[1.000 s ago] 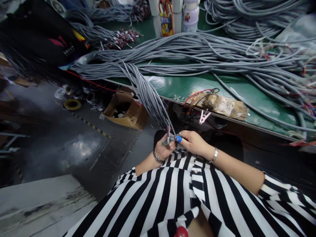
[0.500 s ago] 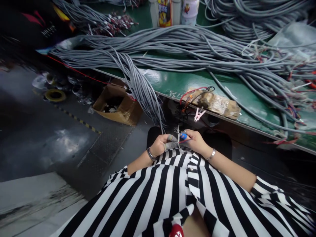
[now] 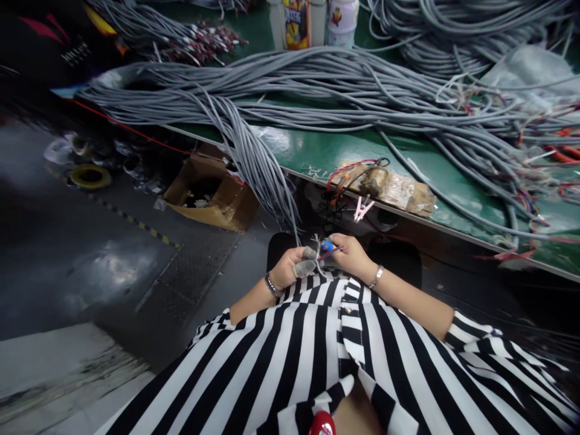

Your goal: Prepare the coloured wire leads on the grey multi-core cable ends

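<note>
Close to my body, below the bench edge, my left hand (image 3: pixel 288 266) is closed with its covered fingertips pinching the end of a grey cable. Thin coloured wires (image 3: pixel 329 254), red and blue among them, fan out from that end between the two hands. My right hand (image 3: pixel 352 256), with a blue cover on one fingertip, is closed on these wires. Pale frayed strands (image 3: pixel 318 244) stick up and hang down between the fingers. A bundle of grey cables (image 3: pixel 260 158) droops off the bench towards my left hand; the exact part inside the fingers is hidden.
Long grey cables (image 3: pixel 290 78) lie across the green bench (image 3: pixel 312 151). A taped block (image 3: pixel 394 192) with a pink clip (image 3: pixel 362 209) sits at its front edge. Two containers (image 3: pixel 342 23) stand behind. On the floor are an open cardboard box (image 3: pixel 212 199) and a yellow coil (image 3: pixel 89 176).
My right hand has come slightly nearer to my left, and the wires between them now slant more. The whole view has shifted a little.
</note>
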Action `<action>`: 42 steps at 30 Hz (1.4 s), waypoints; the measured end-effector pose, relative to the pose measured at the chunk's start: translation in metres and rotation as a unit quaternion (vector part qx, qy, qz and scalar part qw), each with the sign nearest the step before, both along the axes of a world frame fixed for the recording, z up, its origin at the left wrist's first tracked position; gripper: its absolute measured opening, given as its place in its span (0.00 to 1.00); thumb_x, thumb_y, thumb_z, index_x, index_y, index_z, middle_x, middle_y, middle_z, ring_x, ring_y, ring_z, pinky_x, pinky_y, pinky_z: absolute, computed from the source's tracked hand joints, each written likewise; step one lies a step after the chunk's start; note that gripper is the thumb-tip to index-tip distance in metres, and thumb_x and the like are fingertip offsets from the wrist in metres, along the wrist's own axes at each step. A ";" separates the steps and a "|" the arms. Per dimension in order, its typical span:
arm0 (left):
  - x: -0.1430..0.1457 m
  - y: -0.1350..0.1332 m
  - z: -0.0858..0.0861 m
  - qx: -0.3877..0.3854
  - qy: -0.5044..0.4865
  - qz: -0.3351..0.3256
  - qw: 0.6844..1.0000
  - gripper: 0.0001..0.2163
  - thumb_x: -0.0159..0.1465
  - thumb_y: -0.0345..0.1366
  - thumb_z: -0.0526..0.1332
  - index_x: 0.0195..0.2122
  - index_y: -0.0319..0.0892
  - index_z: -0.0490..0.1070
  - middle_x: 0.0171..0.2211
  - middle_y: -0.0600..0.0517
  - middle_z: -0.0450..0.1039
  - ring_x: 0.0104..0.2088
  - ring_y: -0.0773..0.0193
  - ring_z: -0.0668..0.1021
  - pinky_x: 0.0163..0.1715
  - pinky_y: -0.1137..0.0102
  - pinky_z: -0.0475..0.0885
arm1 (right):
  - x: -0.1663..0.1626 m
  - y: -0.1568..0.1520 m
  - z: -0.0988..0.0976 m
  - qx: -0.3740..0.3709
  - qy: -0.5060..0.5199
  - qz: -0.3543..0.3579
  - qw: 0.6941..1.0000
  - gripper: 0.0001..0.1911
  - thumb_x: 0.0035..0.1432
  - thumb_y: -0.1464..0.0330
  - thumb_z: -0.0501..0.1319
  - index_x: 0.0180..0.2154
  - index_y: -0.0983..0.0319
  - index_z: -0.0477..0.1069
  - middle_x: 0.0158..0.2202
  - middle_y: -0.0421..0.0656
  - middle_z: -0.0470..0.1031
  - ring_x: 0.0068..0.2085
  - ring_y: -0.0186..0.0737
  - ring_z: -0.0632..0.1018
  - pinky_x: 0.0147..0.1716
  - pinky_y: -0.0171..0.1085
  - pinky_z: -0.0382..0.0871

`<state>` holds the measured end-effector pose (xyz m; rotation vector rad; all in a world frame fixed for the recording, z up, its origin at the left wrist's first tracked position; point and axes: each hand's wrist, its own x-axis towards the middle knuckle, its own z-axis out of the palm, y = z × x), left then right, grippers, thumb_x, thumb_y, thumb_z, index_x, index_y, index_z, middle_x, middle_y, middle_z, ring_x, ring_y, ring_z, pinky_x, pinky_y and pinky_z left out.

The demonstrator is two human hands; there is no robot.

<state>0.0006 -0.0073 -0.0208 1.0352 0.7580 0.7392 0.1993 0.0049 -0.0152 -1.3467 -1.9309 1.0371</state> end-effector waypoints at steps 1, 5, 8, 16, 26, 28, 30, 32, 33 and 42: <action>0.000 0.000 0.002 0.008 -0.003 -0.003 1.000 0.20 0.53 0.52 0.67 0.29 0.36 0.73 0.15 0.57 0.61 0.15 0.76 0.59 0.17 0.76 0.53 | 0.001 0.000 0.001 0.013 -0.004 0.011 1.000 0.19 0.63 0.60 0.50 0.22 0.61 0.60 0.24 0.39 0.63 0.27 0.34 0.65 0.29 0.34 0.60; 0.001 0.001 0.009 0.041 0.028 -0.060 0.997 0.20 0.58 0.51 0.63 0.26 0.36 0.71 0.15 0.56 0.62 0.16 0.75 0.60 0.18 0.76 0.54 | 0.004 0.000 0.001 0.049 -0.015 0.052 0.997 0.14 0.62 0.65 0.50 0.24 0.60 0.61 0.26 0.40 0.64 0.28 0.34 0.66 0.31 0.34 0.60; 0.003 -0.001 0.012 0.026 0.056 -0.100 0.993 0.19 0.61 0.51 0.61 0.32 0.36 0.71 0.22 0.51 0.71 0.17 0.73 0.66 0.18 0.76 0.58 | 0.001 0.000 0.002 0.057 -0.019 0.065 0.996 0.10 0.59 0.68 0.52 0.25 0.60 0.62 0.26 0.41 0.65 0.29 0.35 0.66 0.31 0.34 0.60; 0.005 -0.003 0.019 0.046 0.041 -0.040 0.997 0.14 0.57 0.46 0.66 0.31 0.38 0.74 0.18 0.55 0.63 0.19 0.72 0.64 0.22 0.76 0.59 | -0.006 0.020 -0.016 -0.042 -0.099 -0.016 0.994 0.13 0.60 0.64 0.53 0.25 0.60 0.65 0.24 0.40 0.68 0.26 0.34 0.67 0.28 0.33 0.57; -0.005 -0.010 0.021 0.150 0.108 -0.013 0.983 0.15 0.64 0.45 0.59 0.38 0.38 0.77 0.19 0.53 0.66 0.22 0.69 0.67 0.26 0.74 0.63 | 0.012 0.026 -0.036 -0.141 -0.039 -0.041 0.988 0.25 0.62 0.51 0.49 0.21 0.61 0.60 0.18 0.37 0.60 0.23 0.32 0.62 0.25 0.34 0.56; -0.005 -0.010 0.018 0.148 0.114 -0.019 0.982 0.15 0.64 0.45 0.59 0.38 0.38 0.77 0.18 0.54 0.64 0.21 0.70 0.66 0.25 0.75 0.61 | 0.016 0.019 -0.020 -0.157 0.047 -0.026 0.986 0.26 0.61 0.48 0.48 0.23 0.61 0.61 0.19 0.36 0.60 0.22 0.31 0.61 0.24 0.34 0.56; -0.004 -0.009 0.017 0.127 0.105 -0.025 0.986 0.15 0.63 0.46 0.60 0.36 0.38 0.76 0.18 0.54 0.64 0.20 0.70 0.64 0.24 0.75 0.60 | 0.021 0.013 -0.004 -0.192 0.112 -0.004 0.975 0.23 0.60 0.49 0.51 0.27 0.61 0.62 0.20 0.35 0.61 0.21 0.29 0.60 0.23 0.33 0.55; -0.001 -0.008 0.016 0.086 0.078 -0.029 0.993 0.16 0.62 0.47 0.61 0.34 0.37 0.76 0.18 0.55 0.63 0.20 0.71 0.64 0.23 0.75 0.60 | 0.026 0.008 0.009 -0.231 0.155 0.011 0.960 0.21 0.58 0.50 0.55 0.30 0.61 0.63 0.22 0.35 0.63 0.21 0.29 0.62 0.22 0.32 0.55; 0.000 -0.008 0.016 0.061 0.062 -0.031 0.996 0.16 0.61 0.48 0.62 0.33 0.37 0.76 0.17 0.55 0.62 0.20 0.71 0.64 0.23 0.75 0.59 | 0.028 0.005 0.014 -0.243 0.169 0.016 0.955 0.20 0.58 0.51 0.56 0.31 0.62 0.63 0.23 0.36 0.64 0.22 0.28 0.62 0.21 0.32 0.55; 0.002 -0.003 0.005 -0.082 0.012 -0.072 0.994 0.17 0.58 0.47 0.65 0.32 0.34 0.71 0.14 0.61 0.55 0.14 0.79 0.52 0.16 0.77 0.45 | 0.021 -0.003 0.033 -0.348 0.256 0.092 0.897 0.19 0.59 0.53 0.58 0.37 0.64 0.67 0.18 0.31 0.57 0.16 0.24 0.55 0.14 0.29 0.46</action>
